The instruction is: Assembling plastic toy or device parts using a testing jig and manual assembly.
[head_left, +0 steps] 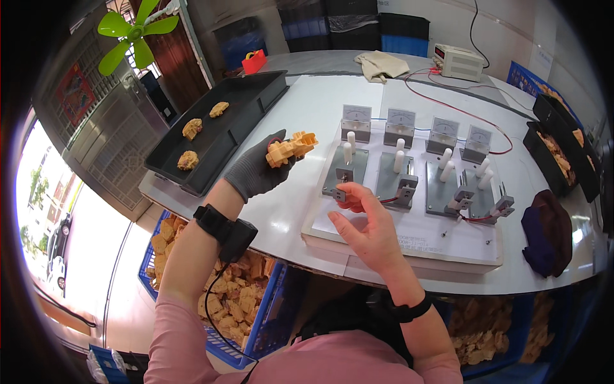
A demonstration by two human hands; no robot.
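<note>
My left hand, in a grey glove, grips a tan moulded plastic part above the white table, just right of the black tray. My right hand is bare and rests on the white test board, fingers touching the leftmost grey clamp fixture with its white posts. It holds nothing that I can see. Three more clamp fixtures and several small white meters stand in a row to the right.
The black tray holds three tan parts. A blue crate of tan parts sits below the table edge. Black bins stand at right, a dark cloth near them, a white power supply with red wires behind.
</note>
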